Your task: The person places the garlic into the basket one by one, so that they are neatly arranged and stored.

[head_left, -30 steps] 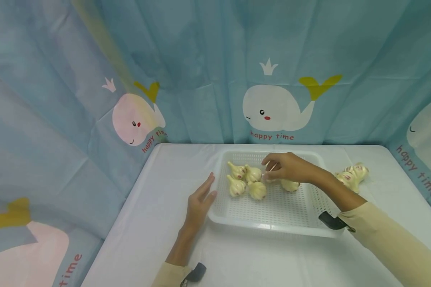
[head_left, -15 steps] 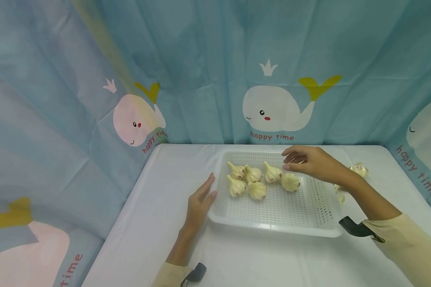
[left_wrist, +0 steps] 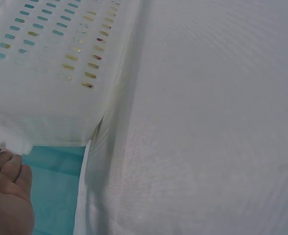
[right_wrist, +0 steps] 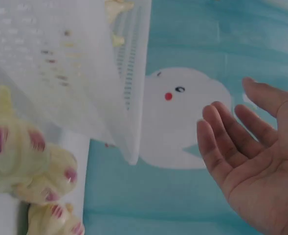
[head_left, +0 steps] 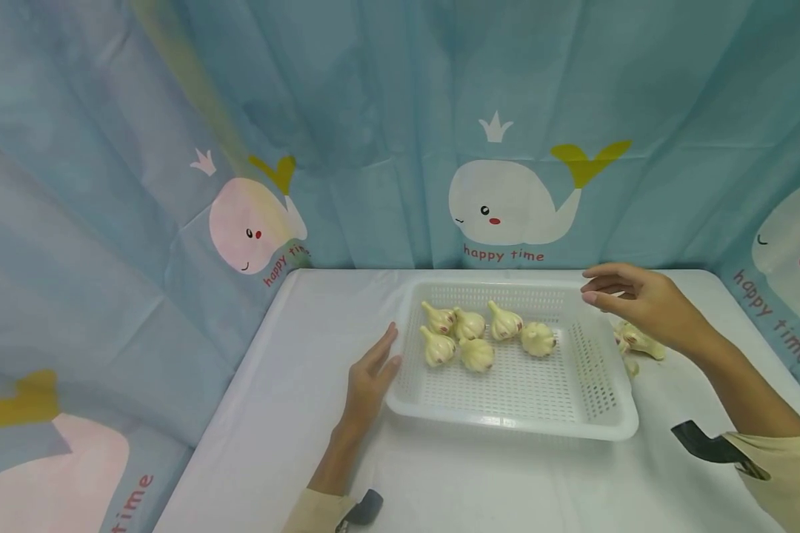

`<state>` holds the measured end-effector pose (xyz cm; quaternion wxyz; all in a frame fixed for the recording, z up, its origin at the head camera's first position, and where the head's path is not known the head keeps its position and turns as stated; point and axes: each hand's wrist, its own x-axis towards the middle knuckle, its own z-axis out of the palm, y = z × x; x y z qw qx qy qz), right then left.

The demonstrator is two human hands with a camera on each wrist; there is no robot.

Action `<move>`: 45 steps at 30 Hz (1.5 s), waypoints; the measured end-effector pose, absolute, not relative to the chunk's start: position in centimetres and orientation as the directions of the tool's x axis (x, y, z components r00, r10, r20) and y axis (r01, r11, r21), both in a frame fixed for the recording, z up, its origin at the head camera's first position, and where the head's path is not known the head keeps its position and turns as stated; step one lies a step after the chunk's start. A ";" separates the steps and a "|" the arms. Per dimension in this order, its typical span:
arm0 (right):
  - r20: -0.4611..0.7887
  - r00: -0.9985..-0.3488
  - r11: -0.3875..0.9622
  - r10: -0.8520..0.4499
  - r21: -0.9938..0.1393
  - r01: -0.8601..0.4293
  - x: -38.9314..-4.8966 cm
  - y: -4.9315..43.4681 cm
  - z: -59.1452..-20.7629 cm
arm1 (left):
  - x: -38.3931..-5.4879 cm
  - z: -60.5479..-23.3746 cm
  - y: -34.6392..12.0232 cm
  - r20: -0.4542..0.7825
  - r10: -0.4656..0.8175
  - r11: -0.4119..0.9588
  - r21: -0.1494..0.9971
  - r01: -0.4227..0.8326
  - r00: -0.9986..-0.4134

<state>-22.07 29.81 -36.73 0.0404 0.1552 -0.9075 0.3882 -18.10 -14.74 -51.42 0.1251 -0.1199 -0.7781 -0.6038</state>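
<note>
I'm risking knocking the loose garlic bulbs (head_left: 643,342), lying just R of the perforated plastic basket (head_left: 507,420), if my R hand (head_left: 660,307) is dropping carelessly. It's hovering nr the basket's far R corner, fingers loosely bent, holding nth. L hand (head_left: 368,377) is touching its L side, fingers extended, ungripping. Six garlic bulbs (head_left: 476,355) are sitting inside.

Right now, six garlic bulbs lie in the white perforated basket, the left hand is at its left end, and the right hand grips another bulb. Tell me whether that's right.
Not quite: the right hand holds nothing; the right wrist view shows its bare palm. Six garlic bulbs lie in the white perforated basket, with the left hand at its left end.
</note>
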 end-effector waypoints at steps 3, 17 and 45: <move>0.194 -0.960 0.666 -0.204 -0.691 -0.281 -22.0 31.2 -37.1 | -18.1 -51.4 -14.8 0.334 0.039 0.244 0.911 0.333 -0.942; 0.218 -0.976 0.642 -0.023 -0.745 -0.181 -23.1 37.2 -40.9 | -18.1 -51.6 -14.8 0.338 0.047 0.249 0.907 0.339 -0.940; -0.015 -0.994 0.695 0.112 -0.713 0.089 -24.5 42.1 -46.5 | -18.2 -51.7 -14.9 0.320 0.052 0.270 0.907 0.322 -0.946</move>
